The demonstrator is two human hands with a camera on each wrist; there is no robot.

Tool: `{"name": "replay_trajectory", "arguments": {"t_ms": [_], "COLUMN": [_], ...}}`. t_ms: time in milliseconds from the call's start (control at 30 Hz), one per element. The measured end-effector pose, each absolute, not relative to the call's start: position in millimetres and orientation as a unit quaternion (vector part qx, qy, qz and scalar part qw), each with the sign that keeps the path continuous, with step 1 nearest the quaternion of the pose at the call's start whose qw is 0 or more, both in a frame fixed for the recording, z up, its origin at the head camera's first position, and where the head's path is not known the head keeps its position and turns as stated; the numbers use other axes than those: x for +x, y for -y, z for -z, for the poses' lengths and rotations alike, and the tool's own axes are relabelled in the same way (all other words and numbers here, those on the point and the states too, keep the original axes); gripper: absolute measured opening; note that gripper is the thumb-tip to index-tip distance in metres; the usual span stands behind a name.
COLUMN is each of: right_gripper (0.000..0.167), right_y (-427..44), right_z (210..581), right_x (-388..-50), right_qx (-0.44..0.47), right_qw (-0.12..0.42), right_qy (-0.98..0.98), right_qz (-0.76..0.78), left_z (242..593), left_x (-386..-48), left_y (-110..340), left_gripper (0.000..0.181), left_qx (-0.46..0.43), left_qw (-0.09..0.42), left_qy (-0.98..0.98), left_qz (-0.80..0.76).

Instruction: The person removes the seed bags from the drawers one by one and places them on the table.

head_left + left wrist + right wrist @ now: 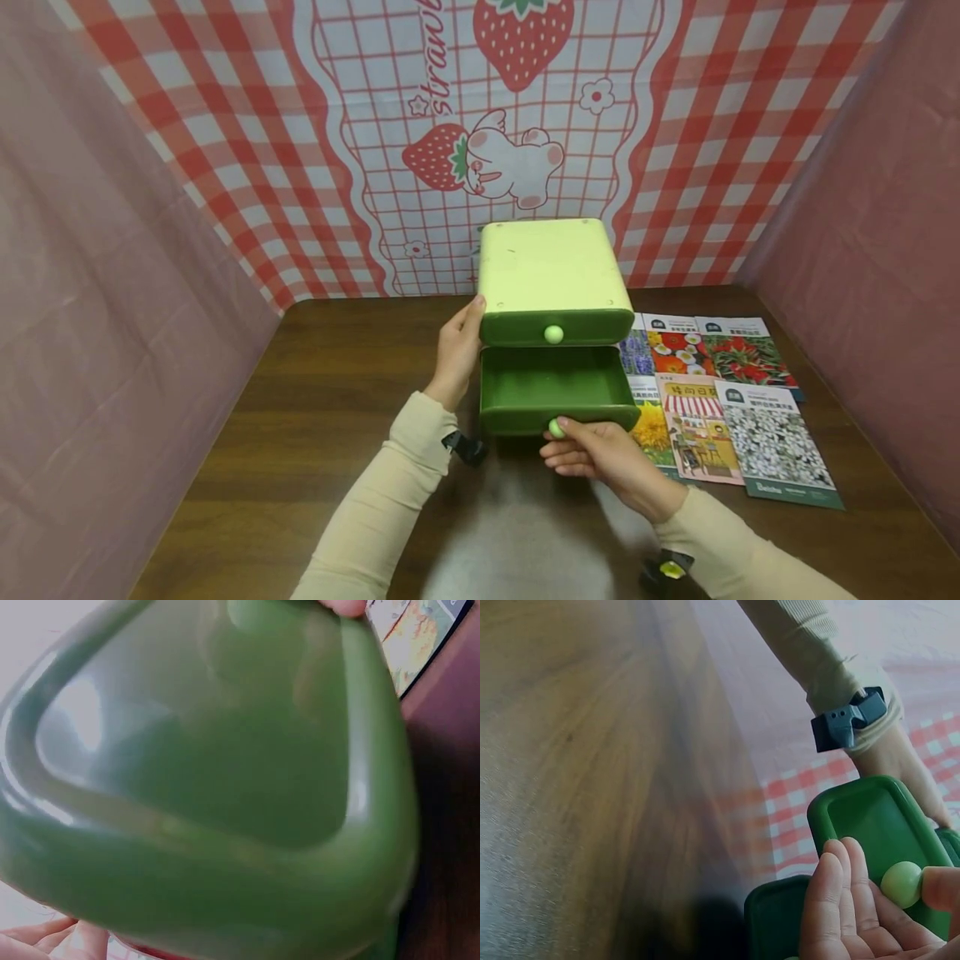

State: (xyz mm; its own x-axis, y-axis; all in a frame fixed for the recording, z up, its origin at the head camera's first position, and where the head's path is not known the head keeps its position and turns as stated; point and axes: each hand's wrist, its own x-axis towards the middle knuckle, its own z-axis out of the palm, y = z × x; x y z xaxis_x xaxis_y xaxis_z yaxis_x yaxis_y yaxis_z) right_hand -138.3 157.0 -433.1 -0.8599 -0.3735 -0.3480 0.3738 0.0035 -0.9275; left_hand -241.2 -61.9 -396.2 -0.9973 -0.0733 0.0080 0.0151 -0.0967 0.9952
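Note:
A small two-drawer box [551, 262] with a pale yellow-green top stands on the table. Its upper drawer [517, 330] is closed. The lower green drawer [555, 379] is pulled out, showing its green floor. My right hand [600, 462] pinches that drawer's round pale knob [901, 885] between thumb and forefinger, its other fingers stretched out below. Against the box's left side rests my left hand [456, 354], thumb near the front edge. A green drawer front [225, 765] fills much of the left wrist view, with left-hand fingers [56, 941] at the lower left.
Several flower seed packets [783, 442] lie on the brown table [330, 433], right of the box. Behind hangs a red checked strawberry cloth [525, 158]. Pinkish cloth walls [97, 292] enclose both sides.

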Motion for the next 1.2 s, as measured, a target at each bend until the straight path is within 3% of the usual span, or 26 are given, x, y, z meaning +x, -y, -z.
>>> {"name": "replay_trajectory", "arguments": {"t_ms": [667,1200], "right_gripper": [0.064,0.063], "right_y": [-148,-143], "right_z": [437,436], "right_x": [-176,-200], "right_qx": [0.019,0.017], "right_qw": [0.235,0.212], "right_qy": [-0.669,-0.666], "right_qz": [0.705,0.715], "left_z": [393,389], "left_x": [-241,-242], "left_y": [61,62], "left_gripper": [0.058,0.057], "left_qx": [0.034,0.035], "left_qw": [0.021,0.027], "left_qy": [0.674,0.67], "left_qz": [0.738,0.741]}}
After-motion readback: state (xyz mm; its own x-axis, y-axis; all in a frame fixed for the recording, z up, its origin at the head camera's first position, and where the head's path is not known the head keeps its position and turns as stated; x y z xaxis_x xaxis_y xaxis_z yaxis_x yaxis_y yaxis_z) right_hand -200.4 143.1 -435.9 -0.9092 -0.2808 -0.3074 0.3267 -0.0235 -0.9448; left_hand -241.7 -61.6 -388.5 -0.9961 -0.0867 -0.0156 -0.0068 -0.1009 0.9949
